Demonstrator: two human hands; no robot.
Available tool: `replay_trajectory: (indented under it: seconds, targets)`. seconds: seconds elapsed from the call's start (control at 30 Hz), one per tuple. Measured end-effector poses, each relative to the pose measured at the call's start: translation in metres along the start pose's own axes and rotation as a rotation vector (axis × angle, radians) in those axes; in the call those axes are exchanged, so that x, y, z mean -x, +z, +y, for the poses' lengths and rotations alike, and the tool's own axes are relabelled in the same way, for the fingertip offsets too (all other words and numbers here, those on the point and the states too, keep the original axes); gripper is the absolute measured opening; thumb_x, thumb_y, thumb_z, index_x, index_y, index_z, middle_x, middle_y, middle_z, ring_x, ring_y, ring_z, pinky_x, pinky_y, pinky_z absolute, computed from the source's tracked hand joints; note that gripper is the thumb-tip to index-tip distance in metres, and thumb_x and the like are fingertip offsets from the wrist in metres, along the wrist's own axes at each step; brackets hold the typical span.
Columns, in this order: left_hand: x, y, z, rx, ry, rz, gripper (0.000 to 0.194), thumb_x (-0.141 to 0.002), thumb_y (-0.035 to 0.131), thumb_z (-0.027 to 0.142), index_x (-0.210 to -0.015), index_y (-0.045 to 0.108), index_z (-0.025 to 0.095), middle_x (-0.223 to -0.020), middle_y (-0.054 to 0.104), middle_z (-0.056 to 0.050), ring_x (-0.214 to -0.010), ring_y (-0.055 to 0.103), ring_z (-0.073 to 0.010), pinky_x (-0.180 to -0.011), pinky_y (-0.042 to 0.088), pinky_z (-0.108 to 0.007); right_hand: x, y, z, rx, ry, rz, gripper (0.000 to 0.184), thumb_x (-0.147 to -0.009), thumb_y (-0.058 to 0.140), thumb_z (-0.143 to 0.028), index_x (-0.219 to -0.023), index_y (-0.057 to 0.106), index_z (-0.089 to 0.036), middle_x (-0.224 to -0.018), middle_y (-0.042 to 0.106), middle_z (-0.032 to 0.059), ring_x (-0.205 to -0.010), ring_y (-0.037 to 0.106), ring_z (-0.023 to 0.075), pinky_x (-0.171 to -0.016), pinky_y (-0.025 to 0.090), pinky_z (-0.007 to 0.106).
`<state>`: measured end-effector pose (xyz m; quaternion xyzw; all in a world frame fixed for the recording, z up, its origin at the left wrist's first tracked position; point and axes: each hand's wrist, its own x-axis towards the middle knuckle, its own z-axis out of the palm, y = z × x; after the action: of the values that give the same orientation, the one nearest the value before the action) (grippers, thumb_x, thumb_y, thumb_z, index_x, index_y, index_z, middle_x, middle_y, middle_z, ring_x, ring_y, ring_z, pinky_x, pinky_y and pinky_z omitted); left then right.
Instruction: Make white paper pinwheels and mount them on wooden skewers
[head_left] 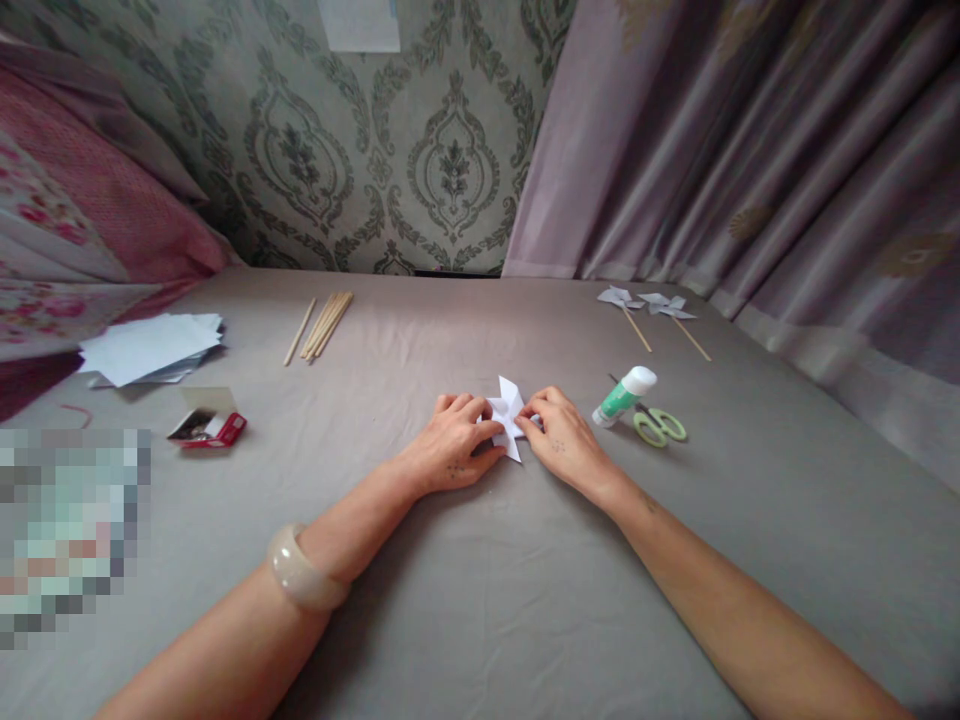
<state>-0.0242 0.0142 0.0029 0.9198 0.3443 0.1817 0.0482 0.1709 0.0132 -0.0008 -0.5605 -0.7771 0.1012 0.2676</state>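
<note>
A white paper pinwheel (509, 408) with folded, pointed blades lies in the middle of the cloth-covered surface, no stick visible on it. From its left side my left hand (459, 440) grips it, fingertips pressed on the paper near the centre. My right hand (562, 435) pinches a blade at the right edge between thumb and fingers. Parts of the left and right blades are hidden beneath my fingers. Close to my right hand, a glue stick (621, 397) with a white cap leans across scissors (660, 427) with pale green handles.
Two finished-looking pinwheels on sticks (619, 298) lie at the back right. Several wooden sticks (327, 325) are at the back left. Further left are a stack of white paper (150, 345) and an open red box (208, 428) of small items. A pixelated object (67, 530) sits at the left edge.
</note>
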Motion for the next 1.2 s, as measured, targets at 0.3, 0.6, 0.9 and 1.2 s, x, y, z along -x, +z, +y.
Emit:
replay_trajectory:
  seconds: [0.3, 0.6, 0.9, 1.2]
  targets:
    - [-0.0001, 0.0001, 0.0000, 0.015, -0.005, -0.006, 0.026, -0.089, 0.050, 0.035, -0.104, 0.067, 0.023, -0.103, 0.060, -0.009, -0.095, 0.051, -0.0227, -0.087, 0.032, -0.040, -0.0027, 0.0077, 0.0025, 0.046, -0.059, 0.053, 0.011, -0.085, 0.054, -0.020, -0.077, 0.062, -0.020, -0.090, 0.057, 0.0089, -0.090, 0.057, 0.0238, -0.084, 0.047, 0.038]
    - [0.0002, 0.0000, 0.0002, 0.024, -0.008, -0.008, 0.025, -0.089, 0.050, 0.035, -0.104, 0.067, 0.023, -0.103, 0.060, -0.009, -0.095, 0.051, -0.0228, -0.086, 0.033, -0.040, -0.0031, 0.0096, 0.0013, 0.052, -0.046, 0.030, 0.010, -0.085, 0.055, -0.019, -0.077, 0.061, -0.020, -0.091, 0.057, 0.0087, -0.090, 0.057, 0.0236, -0.083, 0.047, 0.037]
    - [-0.0005, -0.0024, 0.0011, 0.020, -0.016, -0.026, 0.025, -0.089, 0.051, 0.034, -0.104, 0.067, 0.022, -0.104, 0.060, -0.009, -0.096, 0.051, -0.0229, -0.087, 0.033, -0.040, -0.0039, 0.0080, -0.0010, 0.051, -0.027, 0.004, 0.012, -0.086, 0.055, -0.019, -0.076, 0.063, -0.019, -0.092, 0.058, 0.0087, -0.091, 0.057, 0.0233, -0.084, 0.046, 0.036]
    - [-0.0005, -0.0027, 0.0010, 0.005, -0.017, -0.030, 0.026, -0.089, 0.050, 0.034, -0.104, 0.067, 0.023, -0.103, 0.060, -0.008, -0.095, 0.052, -0.0226, -0.086, 0.033, -0.039, -0.0043, 0.0079, -0.0045, 0.108, -0.002, -0.012, 0.010, -0.085, 0.058, -0.018, -0.078, 0.065, -0.016, -0.094, 0.060, 0.0084, -0.094, 0.056, 0.0225, -0.084, 0.045, 0.034]
